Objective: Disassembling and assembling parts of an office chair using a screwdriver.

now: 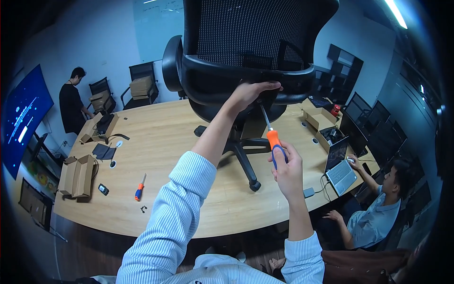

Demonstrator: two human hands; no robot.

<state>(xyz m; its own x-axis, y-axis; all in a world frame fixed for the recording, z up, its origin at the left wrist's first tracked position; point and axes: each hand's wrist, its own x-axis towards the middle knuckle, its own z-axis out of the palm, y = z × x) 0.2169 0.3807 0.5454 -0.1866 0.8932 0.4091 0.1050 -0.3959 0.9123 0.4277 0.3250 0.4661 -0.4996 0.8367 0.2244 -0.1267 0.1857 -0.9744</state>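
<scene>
Office chair stands on the worktop, one hand steadies it, the other drives a screwdriver under the seat.

The left hand (253,92) is closed over the rim of the black office chair (246,57), which stands on the wooden worktop (161,142) with its star base (243,151) toward the person. The right hand (286,168) is wrapped around the orange and blue handle of a screwdriver (273,139); its metal shaft points up to the underside of the seat. The chair looks heavy and top-loaded, and its castors can roll, so I judge the stiff plastic rim is the good place to hold, not the soft mesh back. The screwdriver is light and rigid; the thick handle gives firm grip. A second screwdriver (139,188) lies well apart on the worktop, near cardboard boxes (78,175).
</scene>
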